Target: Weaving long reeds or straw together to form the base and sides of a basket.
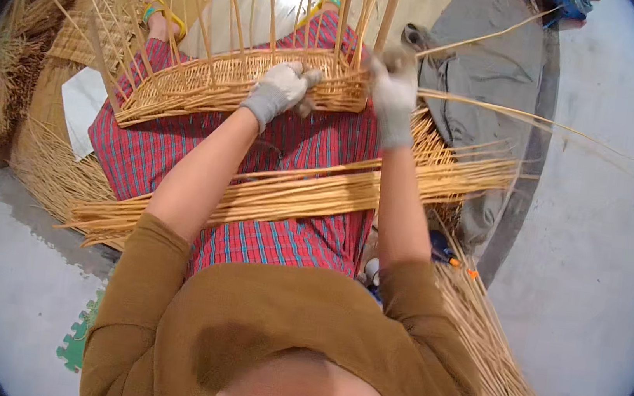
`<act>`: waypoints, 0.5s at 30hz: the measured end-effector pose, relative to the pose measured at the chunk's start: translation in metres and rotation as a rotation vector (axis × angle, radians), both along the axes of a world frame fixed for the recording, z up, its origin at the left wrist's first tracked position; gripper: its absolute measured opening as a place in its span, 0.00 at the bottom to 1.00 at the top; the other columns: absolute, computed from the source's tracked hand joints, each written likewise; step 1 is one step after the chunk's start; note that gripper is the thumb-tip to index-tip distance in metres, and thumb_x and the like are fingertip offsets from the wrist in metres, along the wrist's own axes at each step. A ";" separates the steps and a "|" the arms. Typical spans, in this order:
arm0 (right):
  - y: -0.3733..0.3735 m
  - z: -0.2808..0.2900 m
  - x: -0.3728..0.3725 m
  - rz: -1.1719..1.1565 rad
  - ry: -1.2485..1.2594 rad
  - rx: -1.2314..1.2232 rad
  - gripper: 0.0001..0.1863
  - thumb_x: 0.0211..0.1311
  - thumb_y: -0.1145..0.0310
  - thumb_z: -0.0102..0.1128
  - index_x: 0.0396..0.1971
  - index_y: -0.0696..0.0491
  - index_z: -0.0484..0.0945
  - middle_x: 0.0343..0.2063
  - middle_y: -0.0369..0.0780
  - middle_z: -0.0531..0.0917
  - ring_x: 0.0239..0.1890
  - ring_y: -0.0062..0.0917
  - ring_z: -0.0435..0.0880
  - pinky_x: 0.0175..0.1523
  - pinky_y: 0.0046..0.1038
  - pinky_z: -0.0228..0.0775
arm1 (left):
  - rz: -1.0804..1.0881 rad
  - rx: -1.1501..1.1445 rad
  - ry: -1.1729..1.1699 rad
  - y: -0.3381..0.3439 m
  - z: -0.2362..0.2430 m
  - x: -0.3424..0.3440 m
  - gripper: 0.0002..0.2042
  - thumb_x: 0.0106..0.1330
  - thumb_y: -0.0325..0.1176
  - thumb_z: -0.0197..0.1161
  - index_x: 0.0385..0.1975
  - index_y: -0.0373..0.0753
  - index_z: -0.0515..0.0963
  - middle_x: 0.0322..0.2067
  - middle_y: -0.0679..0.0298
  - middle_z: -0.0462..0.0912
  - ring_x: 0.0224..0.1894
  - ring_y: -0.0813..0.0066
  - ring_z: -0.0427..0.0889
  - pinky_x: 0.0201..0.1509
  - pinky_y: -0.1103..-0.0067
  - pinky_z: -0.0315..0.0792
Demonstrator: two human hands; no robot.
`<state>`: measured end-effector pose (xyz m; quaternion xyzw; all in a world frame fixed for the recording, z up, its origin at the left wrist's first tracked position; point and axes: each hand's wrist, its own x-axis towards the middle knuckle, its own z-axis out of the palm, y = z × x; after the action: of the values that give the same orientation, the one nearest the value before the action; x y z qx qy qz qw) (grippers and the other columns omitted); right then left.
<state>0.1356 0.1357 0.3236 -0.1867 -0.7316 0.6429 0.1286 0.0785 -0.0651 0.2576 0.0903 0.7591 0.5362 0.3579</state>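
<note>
A half-woven wicker basket rests on my knees, its upright stakes fanning away from me. My left hand, in a grey-white glove, presses on the basket's woven rim near the middle. At the basket's right end my gloved right hand is closed around a thin cane strand that trails off to the right. A thick bundle of loose cane rods lies across my lap, over a red and blue plaid cloth.
More cane bundles lie on the floor at right and left. A grey cloth is spread beyond the basket. Darker reed bundles and a white sheet sit at far left. A green foam mat piece lies at lower left.
</note>
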 end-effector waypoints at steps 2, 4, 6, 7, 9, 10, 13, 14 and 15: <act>-0.027 0.009 -0.056 0.085 0.238 0.636 0.20 0.57 0.71 0.64 0.51 0.58 0.76 0.45 0.46 0.83 0.45 0.32 0.83 0.54 0.33 0.74 | 0.011 -0.158 0.200 0.013 0.014 0.016 0.24 0.71 0.50 0.55 0.47 0.29 0.77 0.30 0.48 0.86 0.33 0.58 0.88 0.41 0.67 0.80; -0.011 0.009 -0.099 0.210 0.220 1.092 0.21 0.57 0.71 0.63 0.52 0.57 0.77 0.46 0.48 0.83 0.48 0.35 0.83 0.56 0.35 0.74 | 0.035 -0.289 0.431 0.029 0.031 0.015 0.23 0.71 0.48 0.57 0.44 0.29 0.78 0.29 0.48 0.86 0.28 0.62 0.88 0.34 0.69 0.81; 0.030 -0.007 -0.119 0.406 -0.451 1.615 0.12 0.59 0.70 0.60 0.44 0.51 0.78 0.37 0.50 0.85 0.42 0.41 0.84 0.50 0.43 0.74 | 0.218 0.033 -0.247 0.046 0.038 0.013 0.19 0.71 0.45 0.59 0.43 0.30 0.78 0.27 0.49 0.85 0.21 0.69 0.85 0.23 0.74 0.79; -0.042 0.050 -0.094 0.445 -0.452 1.145 0.15 0.59 0.72 0.61 0.47 0.54 0.80 0.43 0.48 0.83 0.43 0.40 0.83 0.56 0.41 0.73 | 0.346 -0.029 -0.272 -0.001 0.027 0.009 0.19 0.71 0.45 0.59 0.43 0.30 0.78 0.27 0.49 0.85 0.21 0.69 0.85 0.23 0.74 0.79; 0.020 0.033 -0.024 -0.006 0.567 1.540 0.11 0.65 0.71 0.58 0.45 0.55 0.79 0.36 0.44 0.84 0.36 0.33 0.85 0.49 0.37 0.77 | 0.263 -0.037 -0.222 0.024 0.057 0.013 0.18 0.70 0.44 0.60 0.41 0.30 0.78 0.26 0.51 0.85 0.21 0.71 0.85 0.22 0.76 0.79; 0.031 0.002 0.006 -0.211 0.383 0.813 0.09 0.67 0.70 0.57 0.44 0.56 0.78 0.34 0.42 0.83 0.34 0.29 0.85 0.45 0.33 0.77 | 0.248 -0.018 -0.230 0.030 0.054 0.015 0.18 0.70 0.44 0.60 0.41 0.30 0.78 0.26 0.51 0.85 0.21 0.71 0.85 0.22 0.76 0.79; -0.017 0.013 0.037 -0.239 0.228 0.059 0.08 0.70 0.68 0.56 0.43 0.56 0.76 0.30 0.39 0.82 0.31 0.23 0.84 0.41 0.25 0.76 | 0.241 -0.012 -0.234 0.016 0.044 0.014 0.17 0.70 0.41 0.60 0.43 0.30 0.76 0.26 0.55 0.84 0.20 0.72 0.84 0.24 0.76 0.81; -0.050 0.038 0.041 -0.130 0.289 0.057 0.08 0.72 0.67 0.55 0.42 0.56 0.74 0.30 0.38 0.81 0.31 0.21 0.83 0.39 0.22 0.74 | 0.256 -0.012 -0.243 0.010 0.042 0.015 0.17 0.70 0.41 0.60 0.43 0.30 0.76 0.26 0.55 0.84 0.20 0.72 0.84 0.24 0.76 0.81; -0.077 0.049 0.044 -0.055 0.203 0.087 0.07 0.71 0.68 0.55 0.42 0.55 0.74 0.31 0.38 0.83 0.30 0.22 0.83 0.39 0.23 0.75 | 0.296 0.118 -0.244 0.006 0.039 0.016 0.17 0.71 0.39 0.60 0.47 0.30 0.75 0.30 0.54 0.84 0.22 0.72 0.84 0.26 0.76 0.81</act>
<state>0.1799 0.0590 0.3729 -0.1349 -0.7365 0.6224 0.2279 0.0942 -0.0591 0.2961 -0.0670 0.6823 0.6336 0.3584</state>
